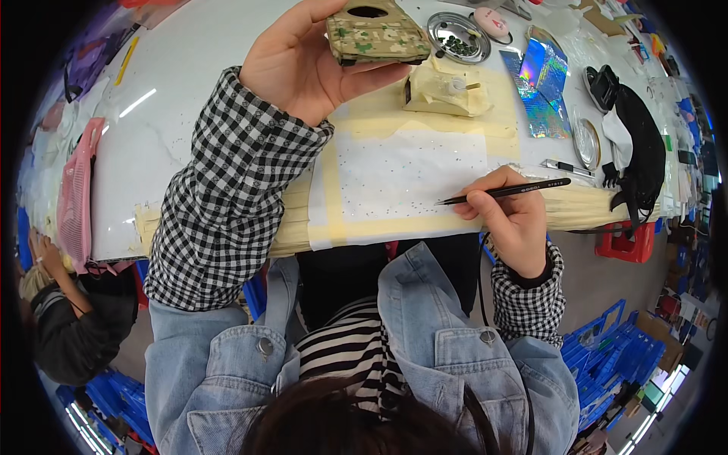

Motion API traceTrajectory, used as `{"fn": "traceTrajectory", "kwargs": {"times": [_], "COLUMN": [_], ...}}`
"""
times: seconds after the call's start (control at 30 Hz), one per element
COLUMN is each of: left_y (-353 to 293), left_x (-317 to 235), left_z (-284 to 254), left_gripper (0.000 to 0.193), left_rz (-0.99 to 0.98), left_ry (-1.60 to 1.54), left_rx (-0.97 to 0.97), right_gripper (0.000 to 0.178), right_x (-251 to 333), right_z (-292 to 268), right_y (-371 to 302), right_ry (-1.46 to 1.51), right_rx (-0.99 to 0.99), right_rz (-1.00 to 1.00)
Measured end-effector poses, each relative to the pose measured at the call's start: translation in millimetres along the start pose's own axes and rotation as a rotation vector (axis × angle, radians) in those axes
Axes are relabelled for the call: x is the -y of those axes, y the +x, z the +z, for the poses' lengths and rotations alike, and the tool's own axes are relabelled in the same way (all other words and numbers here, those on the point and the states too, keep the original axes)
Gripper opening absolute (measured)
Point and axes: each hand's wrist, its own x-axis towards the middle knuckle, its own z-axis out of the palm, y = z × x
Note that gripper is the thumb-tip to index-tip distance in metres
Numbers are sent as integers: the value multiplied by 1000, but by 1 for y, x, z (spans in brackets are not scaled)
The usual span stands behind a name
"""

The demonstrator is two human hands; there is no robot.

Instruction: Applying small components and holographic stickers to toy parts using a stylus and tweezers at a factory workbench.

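My left hand (303, 64), raised over the far part of the table, holds a small camouflage-patterned model part (379, 38) with a round dark opening on top. Its fingers wrap round the part's side and underside. Lower right, my right hand (512, 220) pinches slim black tweezers (523, 188), their fine tips pointing left just over a white paper sheet (409, 171). Many tiny dark specks lie scattered on that sheet, several of them close to the tips. Yellow masking tape (326, 189) edges the sheet.
Beyond the sheet sit a tape-wrapped block (444, 91) and a round metal dish (483, 53) with small dark green pieces. Shiny holographic pouches (542, 98), a craft knife (567, 167) and a black cloth item (641, 144) lie right. Another person (76, 326) works at the left.
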Motion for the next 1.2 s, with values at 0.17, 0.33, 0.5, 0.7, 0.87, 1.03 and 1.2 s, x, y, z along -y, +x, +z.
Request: {"fn": "traceTrajectory", "kwargs": {"times": [0.17,0.33,0.5,0.7,0.87,1.03,1.2], "left_y": [1,2,1,1,0,2,2], "left_x": [-1,-1,-1,-1,-2,-1,-2], "left_z": [-5,-6,-5,-4,4,-5,-5], "left_gripper": [43,43,43,43,43,43,43], "left_rz": [4,9,14,12,-6,3,1], "left_ry": [6,9,22,32,17,24,29], "left_rx": [30,37,25,6,-45,26,30], "right_gripper": [9,9,9,9,10,10,11], "right_x": [0,-2,-1,0,-2,-2,-3], "right_z": [3,1,1,1,-1,-3,-3], "right_y": [1,2,2,2,1,2,1], "right_ry": [-7,-7,2,6,7,4,1], "right_rx": [-2,3,13,10,40,60,63], "right_rz": [-9,2,6,12,-9,-7,-7]}}
